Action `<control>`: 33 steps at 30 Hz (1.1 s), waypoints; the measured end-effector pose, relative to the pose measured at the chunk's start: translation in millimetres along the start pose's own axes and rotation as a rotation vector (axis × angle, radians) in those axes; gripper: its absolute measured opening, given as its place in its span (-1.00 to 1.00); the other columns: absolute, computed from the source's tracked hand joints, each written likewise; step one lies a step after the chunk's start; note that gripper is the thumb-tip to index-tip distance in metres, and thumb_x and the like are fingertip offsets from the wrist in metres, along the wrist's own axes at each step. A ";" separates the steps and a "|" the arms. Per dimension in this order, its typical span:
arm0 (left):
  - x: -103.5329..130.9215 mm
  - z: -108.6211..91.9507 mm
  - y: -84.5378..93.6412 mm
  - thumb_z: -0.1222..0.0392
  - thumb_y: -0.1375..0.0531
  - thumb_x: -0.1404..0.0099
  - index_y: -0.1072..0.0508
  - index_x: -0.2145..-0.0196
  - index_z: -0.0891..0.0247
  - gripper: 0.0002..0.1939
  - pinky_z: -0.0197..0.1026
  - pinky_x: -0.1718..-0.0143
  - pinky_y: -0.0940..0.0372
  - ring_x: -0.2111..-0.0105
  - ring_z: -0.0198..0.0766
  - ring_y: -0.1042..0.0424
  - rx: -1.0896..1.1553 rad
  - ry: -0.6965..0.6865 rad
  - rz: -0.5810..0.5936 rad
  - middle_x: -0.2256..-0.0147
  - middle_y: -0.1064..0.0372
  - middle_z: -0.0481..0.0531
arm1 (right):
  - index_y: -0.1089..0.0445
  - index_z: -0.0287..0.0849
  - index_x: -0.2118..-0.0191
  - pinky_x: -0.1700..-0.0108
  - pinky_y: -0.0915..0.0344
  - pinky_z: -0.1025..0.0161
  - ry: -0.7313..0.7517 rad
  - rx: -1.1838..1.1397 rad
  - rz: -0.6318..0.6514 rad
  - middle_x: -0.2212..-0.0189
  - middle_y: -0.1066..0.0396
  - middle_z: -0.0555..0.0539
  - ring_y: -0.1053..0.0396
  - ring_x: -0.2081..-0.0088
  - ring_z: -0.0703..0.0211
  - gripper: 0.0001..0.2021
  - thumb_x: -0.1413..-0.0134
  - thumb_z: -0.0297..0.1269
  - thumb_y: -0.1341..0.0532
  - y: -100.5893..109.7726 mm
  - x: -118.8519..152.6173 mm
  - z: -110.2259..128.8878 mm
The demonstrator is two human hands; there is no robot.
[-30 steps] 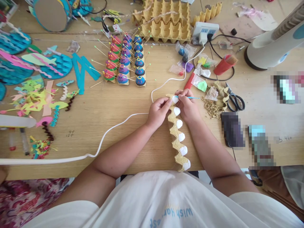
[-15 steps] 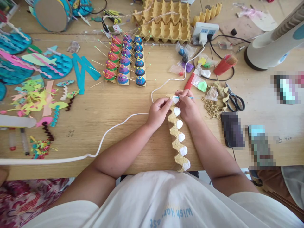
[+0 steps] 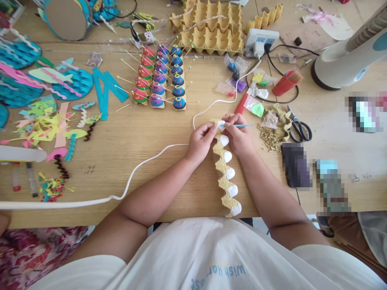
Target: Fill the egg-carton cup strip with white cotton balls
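A strip of egg carton (image 3: 222, 165) runs from my fingers down toward my shirt, each of its bumps capped with white clay (image 3: 227, 156). My left hand (image 3: 199, 143) pinches the strip's far end from the left side. Close beside it, my right hand (image 3: 238, 135) has a thin blue stick-like tool (image 3: 243, 125) between its fingers, the shaft pointing right. The tool's working tip is at the farthest white cap, partly covered by my fingers.
Painted egg-carton strips (image 3: 157, 76) with pins stand ahead. Egg trays (image 3: 211, 26), a power strip (image 3: 261, 38) and a white cable (image 3: 151, 155) lie around. Scissors (image 3: 299, 127), a red cup of sticks (image 3: 286, 82) and clay bags are right; paper cutouts (image 3: 42, 125) are left.
The strip and both hands have shifted very slightly to the left. The blue tool has tilted a little; both hands keep their hold.
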State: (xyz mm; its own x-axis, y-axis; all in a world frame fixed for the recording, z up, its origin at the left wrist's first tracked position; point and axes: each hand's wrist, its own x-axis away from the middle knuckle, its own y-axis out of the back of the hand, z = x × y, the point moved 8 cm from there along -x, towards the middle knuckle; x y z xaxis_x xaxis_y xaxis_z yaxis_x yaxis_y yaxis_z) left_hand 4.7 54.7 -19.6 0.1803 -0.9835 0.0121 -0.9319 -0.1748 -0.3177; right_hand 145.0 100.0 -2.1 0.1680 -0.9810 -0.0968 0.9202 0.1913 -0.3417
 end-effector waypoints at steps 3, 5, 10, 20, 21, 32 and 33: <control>0.3 1.0 0.1 -0.48 -0.49 -0.17 -0.68 0.28 0.21 -0.37 -0.34 0.45 -0.31 0.42 -0.37 -0.43 0.003 0.013 -0.003 0.37 -0.55 -0.05 | -0.29 -0.04 0.39 -0.05 -0.38 0.13 0.004 -0.007 0.008 0.14 -0.47 0.02 -0.38 0.12 0.15 -0.54 0.01 -0.05 -0.61 0.2 -0.1 -0.7; 0.6 1.1 0.0 -0.48 -0.50 -0.16 -0.68 0.28 0.22 -0.36 -0.34 0.45 -0.31 0.42 -0.37 -0.43 0.003 0.020 -0.003 0.37 -0.55 -0.05 | -0.30 -0.04 0.39 -0.06 -0.38 0.13 0.011 -0.016 0.007 0.14 -0.47 0.02 -0.38 0.12 0.14 -0.53 0.02 -0.03 -0.61 0.7 -0.2 -0.4; 1.1 1.1 -0.4 -0.47 -0.48 -0.20 -0.66 0.26 0.22 -0.37 -0.33 0.45 -0.31 0.41 -0.36 -0.44 -0.019 0.031 0.001 0.36 -0.54 -0.05 | -0.31 -0.04 0.38 -0.07 -0.38 0.13 0.026 0.020 -0.003 0.15 -0.47 0.03 -0.38 0.12 0.15 -0.51 0.04 0.01 -0.63 1.3 -0.1 1.0; 1.7 1.4 -0.7 -0.48 -0.48 -0.19 -0.67 0.25 0.20 -0.37 -0.32 0.44 -0.32 0.41 -0.36 -0.43 -0.028 0.039 0.007 0.34 -0.56 -0.04 | -0.30 0.00 0.35 -0.04 -0.44 0.12 0.004 0.016 -0.040 0.18 -0.44 0.02 -0.37 0.13 0.12 -0.48 0.08 0.05 -0.65 1.8 -1.0 0.4; 1.7 1.6 -0.8 -0.48 -0.48 -0.19 -0.67 0.25 0.20 -0.37 -0.32 0.44 -0.32 0.41 -0.35 -0.43 -0.030 0.040 0.009 0.35 -0.55 -0.04 | -0.29 0.00 0.35 -0.03 -0.44 0.12 -0.001 0.016 -0.044 0.19 -0.44 0.02 -0.38 0.12 0.11 -0.47 0.08 0.06 -0.64 2.0 -1.1 0.0; 1.1 -1.7 2.2 -0.44 -0.47 -0.24 -0.67 0.27 0.22 -0.40 -0.31 0.38 -0.36 0.36 -0.33 -0.46 -0.050 -0.005 -0.024 0.34 -0.57 -0.03 | -0.27 0.00 0.34 -0.01 -0.44 0.13 0.002 -0.061 -0.028 0.19 -0.43 0.02 -0.40 0.08 0.10 -0.48 0.05 0.01 -0.64 1.3 -1.8 -0.9; 1.2 -2.2 2.2 -0.44 -0.47 -0.23 -0.67 0.27 0.22 -0.40 -0.31 0.38 -0.35 0.36 -0.33 -0.46 -0.045 -0.007 -0.027 0.34 -0.57 -0.03 | -0.27 0.00 0.35 -0.01 -0.44 0.12 0.001 -0.069 -0.022 0.19 -0.43 0.02 -0.40 0.08 0.09 -0.48 0.04 0.00 -0.64 0.9 -1.7 -0.8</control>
State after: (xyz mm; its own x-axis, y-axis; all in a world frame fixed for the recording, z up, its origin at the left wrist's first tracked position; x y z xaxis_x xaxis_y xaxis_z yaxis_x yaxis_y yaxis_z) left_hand 2.2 53.1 -18.1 0.2078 -0.9781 0.0139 -0.9398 -0.2035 -0.2746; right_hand 145.3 101.9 -3.0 0.1473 -0.9851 -0.0892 0.8970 0.1711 -0.4077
